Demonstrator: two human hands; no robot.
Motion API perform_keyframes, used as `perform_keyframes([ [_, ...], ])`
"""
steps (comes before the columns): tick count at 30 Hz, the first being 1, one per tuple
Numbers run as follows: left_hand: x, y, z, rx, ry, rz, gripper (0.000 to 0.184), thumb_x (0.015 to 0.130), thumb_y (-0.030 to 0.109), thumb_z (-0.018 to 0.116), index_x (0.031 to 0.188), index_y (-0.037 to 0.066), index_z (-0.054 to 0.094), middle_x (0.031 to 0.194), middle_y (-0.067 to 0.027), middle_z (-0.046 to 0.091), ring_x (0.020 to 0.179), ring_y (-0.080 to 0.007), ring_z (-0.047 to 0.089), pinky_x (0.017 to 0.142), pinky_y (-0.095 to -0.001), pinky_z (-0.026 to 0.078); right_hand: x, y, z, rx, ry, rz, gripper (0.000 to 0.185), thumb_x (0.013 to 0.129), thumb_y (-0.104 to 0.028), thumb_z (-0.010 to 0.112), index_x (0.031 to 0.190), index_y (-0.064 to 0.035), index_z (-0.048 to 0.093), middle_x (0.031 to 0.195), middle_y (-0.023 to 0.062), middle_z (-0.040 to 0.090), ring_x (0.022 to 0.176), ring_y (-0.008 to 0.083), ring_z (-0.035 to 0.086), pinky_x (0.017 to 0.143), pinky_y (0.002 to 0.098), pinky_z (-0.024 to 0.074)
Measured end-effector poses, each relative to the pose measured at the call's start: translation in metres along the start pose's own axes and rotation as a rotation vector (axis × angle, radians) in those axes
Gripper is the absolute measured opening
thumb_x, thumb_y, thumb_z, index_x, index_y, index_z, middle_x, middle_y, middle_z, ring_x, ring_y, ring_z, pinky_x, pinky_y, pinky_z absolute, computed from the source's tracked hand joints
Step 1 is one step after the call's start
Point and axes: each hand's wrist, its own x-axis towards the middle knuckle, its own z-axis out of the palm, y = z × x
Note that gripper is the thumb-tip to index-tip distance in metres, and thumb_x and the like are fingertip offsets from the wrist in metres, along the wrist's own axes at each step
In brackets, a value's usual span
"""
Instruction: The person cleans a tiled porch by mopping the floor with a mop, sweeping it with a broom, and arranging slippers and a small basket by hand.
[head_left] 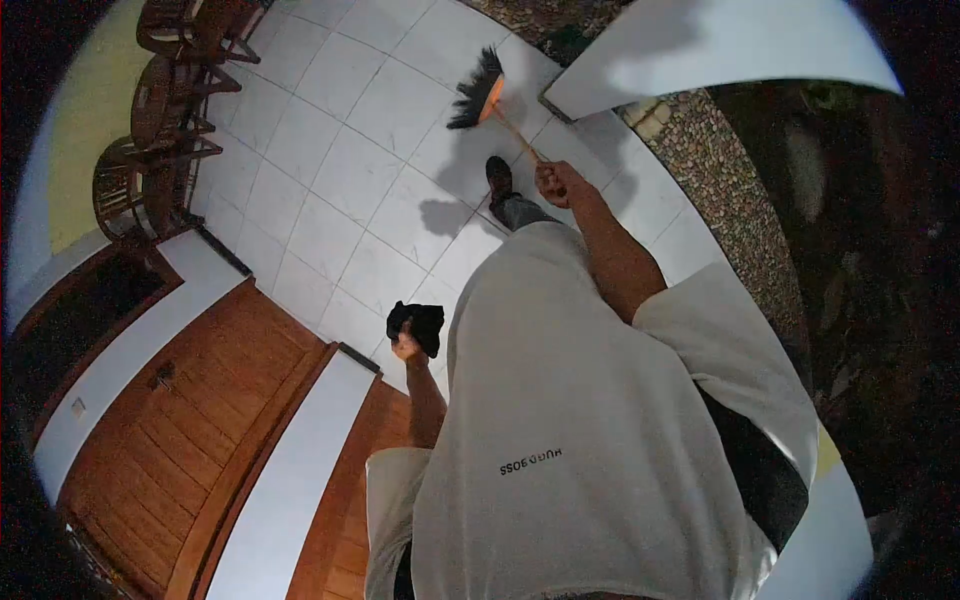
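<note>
My right hand is closed round the thin handle of a broom, near the middle right of the view. The broom's dark bristles fan out at the upper middle, beyond an orange collar, over the white floor tiles. Lower and to the left, my left hand grips a bunched black cloth. One dark shoe shows on the tiles between the broom head and my shirt.
Wooden chairs line the upper left wall. A wooden door and white wall sections stand at the lower left. To the right, a pebble strip borders the tiles beside a white pillar and dark ground.
</note>
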Motion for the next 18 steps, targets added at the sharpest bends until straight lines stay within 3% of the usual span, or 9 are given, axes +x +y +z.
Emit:
perform_keyframes([
  [2,-0.003,-0.011,0.008,0.037,0.051,-0.002,0.032,0.078,0.018,0.053,0.102,-0.003,0.054,0.093,-0.0144,0.06,0.079,-0.0255,0.059,0.072,-0.0343,0.05,-0.017,0.009,-0.023,-0.149,0.074,-0.04,0.021,0.085,-0.014,0.045,0.066,-0.0072,0.041,0.05,-0.0015,0.036,0.036,0.0068,0.032,0.03,0.0176,0.0266],
  [5,-0.015,-0.038,0.014,0.138,0.184,-0.038,0.032,0.076,0.021,0.057,0.097,-0.003,0.056,0.091,-0.0143,0.06,0.079,-0.0272,0.059,0.072,-0.0356,0.05,-0.045,0.025,-0.068,0.089,-0.045,0.039,0.023,0.085,-0.014,0.045,0.064,-0.0085,0.04,0.05,-0.0019,0.037,0.035,0.006,0.031,0.03,0.0175,0.0278],
  [7,-0.022,-0.06,0.018,-0.207,-0.194,0.134,0.033,0.073,0.001,0.054,0.106,-0.002,0.052,0.086,-0.011,0.059,0.069,-0.0229,0.058,0.063,-0.0334,0.049,-0.073,0.032,-0.088,-0.081,-0.242,0.013,0.022,0.085,-0.015,0.045,0.065,-0.0093,0.04,0.05,-0.0022,0.037,0.034,0.0059,0.03,0.03,0.0183,0.0277],
  [8,-0.033,-0.071,0.027,-0.225,-0.186,0.129,0.033,0.073,0.001,0.054,0.106,-0.002,0.052,0.086,-0.011,0.059,0.069,-0.0229,0.058,0.063,-0.0334,0.049,-0.075,0.034,-0.112,-0.098,-0.232,0.014,0.022,0.085,-0.015,0.045,0.065,-0.0093,0.04,0.05,-0.0022,0.037,0.034,0.0059,0.03,0.03,0.0183,0.0277],
  [10,-0.062,-0.077,0.039,-0.16,-0.011,-0.092,0.032,0.074,0.0,0.052,0.106,-0.002,0.052,0.086,-0.0107,0.059,0.071,-0.0225,0.058,0.064,-0.0334,0.049,-0.077,0.049,-0.17,-0.125,-0.315,0.016,0.021,0.086,-0.017,0.043,0.067,-0.0086,0.042,0.049,-0.0029,0.036,0.032,0.0056,0.029,0.028,0.0189,0.0264],
  [12,-0.095,-0.112,0.02,-0.154,-0.019,-0.124,0.032,0.074,0.0,0.051,0.106,-0.002,0.052,0.086,-0.01,0.058,0.074,-0.0215,0.057,0.066,-0.033,0.049,-0.118,0.058,-0.195,-0.142,-0.188,0.08,0.021,0.087,-0.017,0.041,0.068,-0.0085,0.042,0.049,-0.0034,0.036,0.032,0.0053,0.028,0.027,0.0191,0.0254],
  [14,-0.119,-0.154,0.009,-0.213,-0.142,0.016,0.034,0.074,0.0,0.051,0.108,-0.001,0.051,0.085,-0.0096,0.058,0.074,-0.0218,0.057,0.067,-0.034,0.049,-0.155,0.049,-0.214,-0.145,-0.068,0.152,0.021,0.087,-0.017,0.04,0.068,-0.0084,0.042,0.049,-0.0039,0.036,0.032,0.0049,0.027,0.026,0.0193,0.0245],
  [17,-0.184,-0.158,0.024,-0.249,-0.043,-0.057,0.033,0.072,0.001,0.053,0.105,-0.002,0.052,0.083,-0.0089,0.058,0.073,-0.0203,0.057,0.066,-0.0324,0.049,-0.194,0.041,-0.242,-0.3,-0.133,0.127,0.023,0.088,-0.019,0.038,0.068,-0.0093,0.041,0.048,-0.0048,0.036,0.031,0.0045,0.025,0.025,0.0189,0.0227],
  [18,-0.2,-0.164,0.02,-0.26,-0.003,-0.077,0.031,0.071,0.002,0.054,0.102,-0.001,0.054,0.082,-0.0086,0.059,0.072,-0.0202,0.057,0.066,-0.0317,0.049,-0.203,0.037,-0.248,-0.253,-0.012,0.142,0.022,0.088,-0.018,0.037,0.068,-0.0098,0.041,0.048,-0.005,0.036,0.032,0.0043,0.026,0.025,0.0191,0.0228],
])
